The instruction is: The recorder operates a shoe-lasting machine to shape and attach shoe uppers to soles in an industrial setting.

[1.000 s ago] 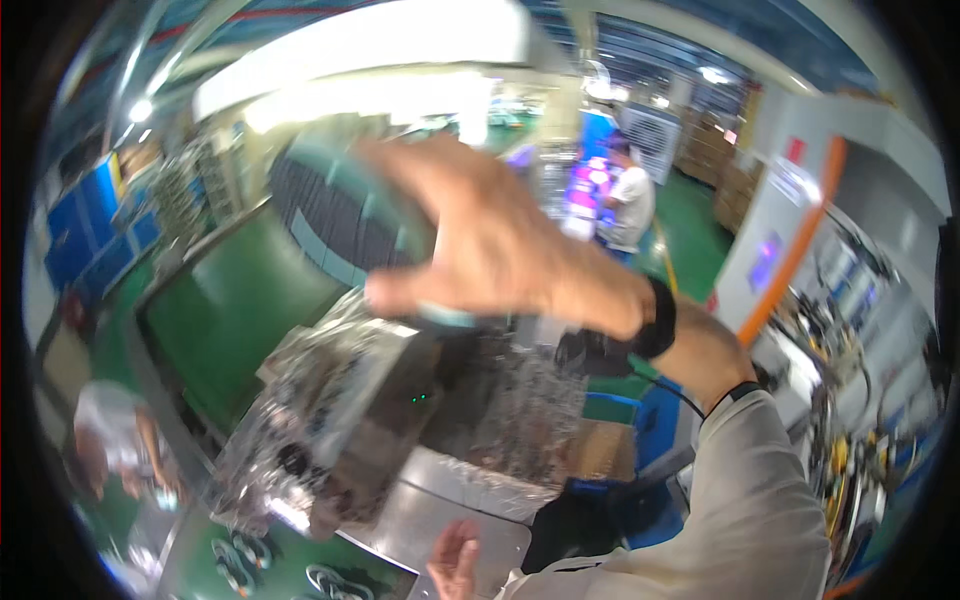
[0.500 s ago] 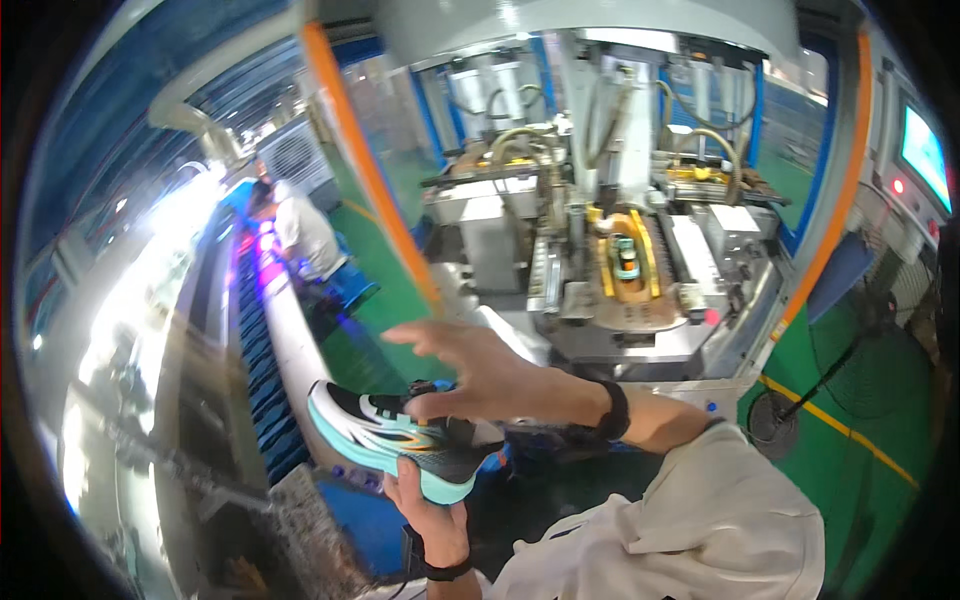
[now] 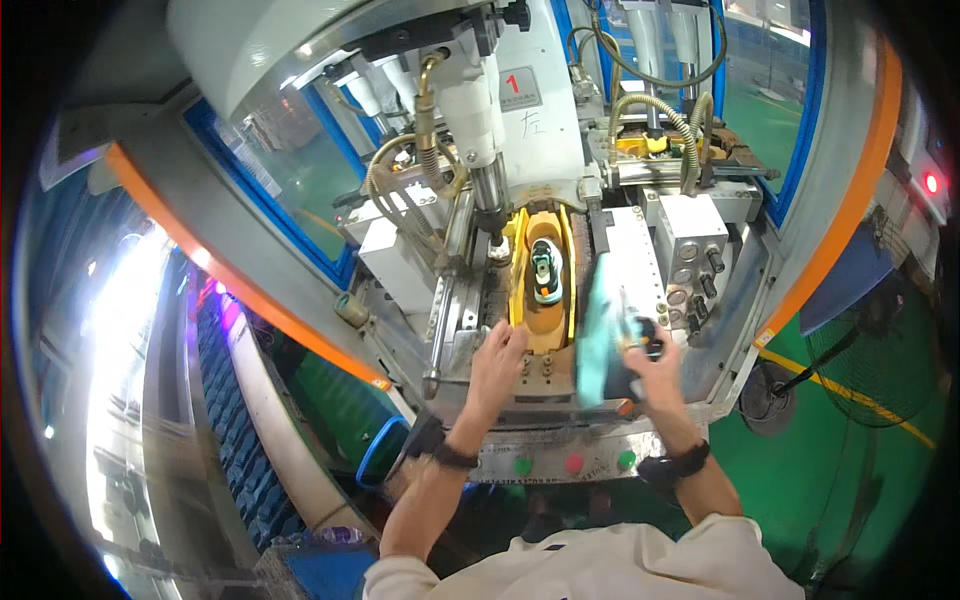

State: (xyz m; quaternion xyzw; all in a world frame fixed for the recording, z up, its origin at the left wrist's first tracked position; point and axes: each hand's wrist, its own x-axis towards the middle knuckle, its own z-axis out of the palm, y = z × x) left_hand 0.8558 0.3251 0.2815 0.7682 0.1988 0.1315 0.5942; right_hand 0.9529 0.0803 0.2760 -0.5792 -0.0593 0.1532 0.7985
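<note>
A running shoe [image 3: 596, 335] with a teal sole hangs on its side over the right front of the press, smeared by motion. My right hand [image 3: 657, 375] grips it by the dark upper. At the front end of the yellow-sided mold [image 3: 519, 275], my left hand [image 3: 497, 370] reaches out with fingers loosely bent and slightly apart, nothing seen in them. Between the yellow pads sits a dark, teal and white piece [image 3: 546, 270] that looks like another shoe.
Metal cylinders and hoses [image 3: 425, 110] hang above the mold. A white block with gauges and knobs [image 3: 692, 250] stands right of it. Green and red buttons [image 3: 574, 464] line the front panel. Orange-edged posts flank the press; a conveyor [image 3: 270, 400] runs at left, a fan [image 3: 868, 365] stands at right.
My view has turned from the conveyor side to the press. The shoe, held from below by my left hand before, is now in my right hand. My left hand has moved to the mold.
</note>
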